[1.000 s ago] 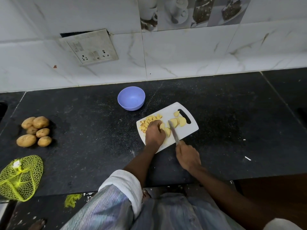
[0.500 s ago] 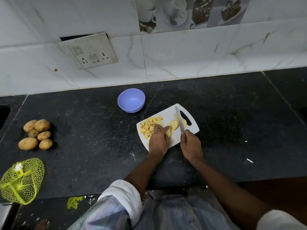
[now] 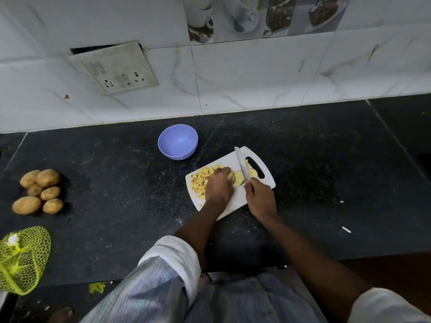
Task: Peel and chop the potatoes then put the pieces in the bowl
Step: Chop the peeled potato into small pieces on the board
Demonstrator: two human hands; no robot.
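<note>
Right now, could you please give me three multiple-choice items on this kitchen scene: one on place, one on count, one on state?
1. Where is the bowl relative to the cutting board?
A. Beyond it, nearer the wall
B. On it
C. At the counter's front edge

2. How many whole potatoes lie at the left?
A. Three
B. Six
C. Nine

3. What is in the bowl?
A. Chopped pieces
B. Water
C. Nothing visible

Answers: 1 A, it stands behind the board's far-left corner. 2 B, six brown potatoes are clustered. 3 C, the chopped pieces lie on the board.
</note>
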